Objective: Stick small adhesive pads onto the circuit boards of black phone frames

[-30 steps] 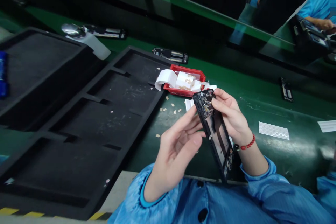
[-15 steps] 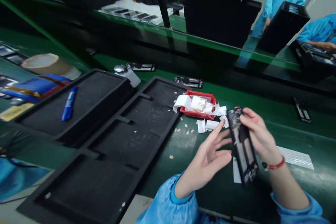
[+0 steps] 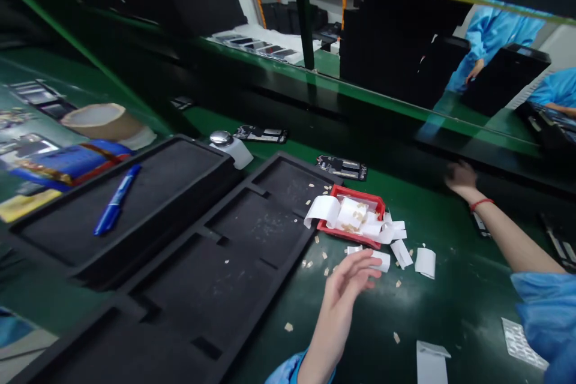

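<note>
My left hand (image 3: 351,282) is over the green table, just below a red bin (image 3: 380,207) filled with white paper pieces; its fingers are apart and slightly curled, holding nothing. My right hand (image 3: 461,180) reaches to the back right of the table, blurred by motion, so its fingers cannot be made out. A phone frame (image 3: 481,226) lies partly hidden behind the right wrist. Another phone frame (image 3: 342,167) rests behind the red bin, and one more (image 3: 261,134) is farther left.
A long black compartment tray (image 3: 270,270) runs diagonally on the left. Beside it a black tray (image 3: 180,162) bears a blue marker (image 3: 117,201). A metal-capped bottle (image 3: 222,138) stands behind. Paper scraps (image 3: 425,262) lie right of the bin. People in blue work beyond the partition.
My right hand has left the phone frame it held near my left hand and moved to the back right. My left hand's fingers have curled slightly. The view has shifted.
</note>
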Demonstrator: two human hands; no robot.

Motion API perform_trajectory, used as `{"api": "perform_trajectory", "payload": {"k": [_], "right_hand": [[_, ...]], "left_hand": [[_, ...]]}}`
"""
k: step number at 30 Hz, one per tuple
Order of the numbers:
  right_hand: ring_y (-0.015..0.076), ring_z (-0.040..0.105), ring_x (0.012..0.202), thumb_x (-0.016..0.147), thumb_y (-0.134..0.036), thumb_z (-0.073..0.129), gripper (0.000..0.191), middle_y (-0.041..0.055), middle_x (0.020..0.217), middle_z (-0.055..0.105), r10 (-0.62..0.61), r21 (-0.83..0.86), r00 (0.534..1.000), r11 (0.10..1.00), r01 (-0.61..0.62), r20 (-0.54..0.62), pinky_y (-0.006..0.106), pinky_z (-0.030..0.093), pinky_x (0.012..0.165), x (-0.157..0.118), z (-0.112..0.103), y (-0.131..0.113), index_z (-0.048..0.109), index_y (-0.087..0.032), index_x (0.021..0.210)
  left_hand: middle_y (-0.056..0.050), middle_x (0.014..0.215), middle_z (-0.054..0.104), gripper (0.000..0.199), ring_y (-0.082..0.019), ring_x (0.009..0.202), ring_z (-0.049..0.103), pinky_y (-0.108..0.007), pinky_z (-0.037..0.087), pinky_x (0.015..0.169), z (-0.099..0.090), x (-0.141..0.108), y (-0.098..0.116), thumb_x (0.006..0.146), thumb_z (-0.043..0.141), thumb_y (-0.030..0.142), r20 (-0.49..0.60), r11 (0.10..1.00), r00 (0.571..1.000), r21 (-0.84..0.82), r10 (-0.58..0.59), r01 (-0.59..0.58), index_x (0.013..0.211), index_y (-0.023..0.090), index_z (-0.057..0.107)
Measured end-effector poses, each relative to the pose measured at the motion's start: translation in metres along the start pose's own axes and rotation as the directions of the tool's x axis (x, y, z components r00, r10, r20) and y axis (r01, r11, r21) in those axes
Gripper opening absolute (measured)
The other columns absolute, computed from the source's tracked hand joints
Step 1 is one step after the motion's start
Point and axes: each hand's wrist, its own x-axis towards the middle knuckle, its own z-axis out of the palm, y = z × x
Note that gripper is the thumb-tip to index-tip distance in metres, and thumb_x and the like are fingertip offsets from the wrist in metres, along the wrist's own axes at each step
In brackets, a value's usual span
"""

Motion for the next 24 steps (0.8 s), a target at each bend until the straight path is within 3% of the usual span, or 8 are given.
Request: {"api": "perform_trajectory", "payload": {"k": [3, 7, 9, 11, 14, 18, 21, 24], "right_hand": [[0.0256, 0.062, 0.122, 0.101, -0.036, 0.062, 0.033, 0.0104, 0.135, 0.061, -0.112, -0.102, 0.972, 0.986, 0.135, 0.207, 0.049, 0.053, 0.104, 0.021, 0.076, -0.018, 0.063, -0.017, 0.127], [0.0294, 0.057, 0.13, 0.098, -0.037, 0.067, 0.039, 0.0119, 0.143, 0.057, -0.267, -0.085, 0.844, 0.936, 0.342, 0.465, 0.055, 0.048, 0.11, 0.039, 0.181, -0.055, 0.062, -0.017, 0.131], [0.0294, 0.057, 0.13, 0.097, -0.037, 0.067, 0.039, 0.0118, 0.142, 0.058, -0.308, -0.063, 0.778, 0.912, 0.405, 0.547, 0.055, 0.048, 0.11, 0.043, 0.211, -0.07, 0.062, -0.017, 0.131], [0.0282, 0.06, 0.126, 0.097, -0.037, 0.067, 0.038, 0.0114, 0.138, 0.06, -0.329, -0.052, 0.733, 0.895, 0.444, 0.596, 0.053, 0.05, 0.107, 0.043, 0.221, -0.076, 0.063, -0.017, 0.129], [0.0254, 0.064, 0.117, 0.098, -0.037, 0.066, 0.035, 0.0104, 0.13, 0.064, -0.33, -0.068, 0.735, 0.888, 0.454, 0.593, 0.049, 0.055, 0.101, 0.037, 0.203, -0.072, 0.063, -0.016, 0.125], [0.0217, 0.068, 0.104, 0.099, -0.037, 0.065, 0.032, 0.0086, 0.119, 0.067, -0.311, -0.095, 0.832, 0.914, 0.395, 0.46, 0.044, 0.059, 0.091, 0.013, 0.141, -0.059, 0.064, -0.015, 0.122], [0.0212, 0.069, 0.1, 0.09, -0.035, 0.074, 0.039, 0.0081, 0.113, 0.068, -0.316, -0.05, 0.891, 0.936, 0.35, 0.325, 0.041, 0.059, 0.09, -0.035, 0.089, -0.058, 0.06, -0.014, 0.12], [0.0225, 0.069, 0.108, 0.075, -0.032, 0.081, 0.054, 0.0081, 0.114, 0.067, -0.33, 0.04, 0.913, 0.943, 0.33, 0.242, 0.037, 0.059, 0.093, -0.11, 0.054, -0.07, 0.056, -0.017, 0.12]], "left_hand": [[-0.012, 0.104, 0.079, 0.026, -0.021, 0.09, 0.071, -0.029, 0.052, 0.079, 0.0, 0.001, -0.002, 0.087, 0.071, 0.032, -0.006, 1.0, 1.0, 0.004, -0.022, 0.022, 0.108, 0.018, 0.077], [-0.013, 0.104, 0.079, 0.028, -0.023, 0.089, 0.072, -0.031, 0.052, 0.079, -0.001, 0.002, -0.004, 0.086, 0.073, 0.032, -0.02, 0.998, 0.999, 0.03, -0.049, 0.05, 0.109, 0.016, 0.076], [-0.014, 0.105, 0.079, 0.03, -0.023, 0.089, 0.072, -0.031, 0.053, 0.079, -0.003, 0.004, -0.006, 0.085, 0.073, 0.034, -0.046, 0.997, 0.998, 0.048, -0.052, 0.054, 0.109, 0.016, 0.076], [-0.014, 0.104, 0.079, 0.032, -0.022, 0.088, 0.073, -0.029, 0.054, 0.078, -0.005, 0.006, -0.009, 0.083, 0.074, 0.036, -0.081, 0.997, 0.996, 0.065, -0.04, 0.046, 0.107, 0.016, 0.077], [-0.014, 0.1, 0.08, 0.033, -0.023, 0.085, 0.075, -0.028, 0.056, 0.075, -0.008, 0.011, -0.01, 0.077, 0.078, 0.036, -0.109, 0.997, 0.994, 0.075, -0.018, 0.026, 0.102, 0.015, 0.078], [-0.013, 0.094, 0.081, 0.033, -0.02, 0.079, 0.076, -0.025, 0.059, 0.074, -0.009, 0.015, -0.004, 0.07, 0.084, 0.035, -0.126, 0.999, 0.991, 0.038, 0.041, -0.036, 0.096, 0.014, 0.08], [-0.01, 0.088, 0.081, 0.035, -0.017, 0.074, 0.076, -0.022, 0.06, 0.073, 0.0, 0.013, 0.003, 0.065, 0.09, 0.038, -0.138, 0.996, 0.986, -0.001, 0.093, -0.094, 0.09, 0.015, 0.081], [-0.01, 0.096, 0.081, 0.044, -0.019, 0.087, 0.077, -0.023, 0.062, 0.078, 0.015, 0.007, 0.009, 0.066, 0.091, 0.047, -0.123, 0.991, 0.985, -0.041, 0.123, -0.129, 0.098, 0.018, 0.081]]}}
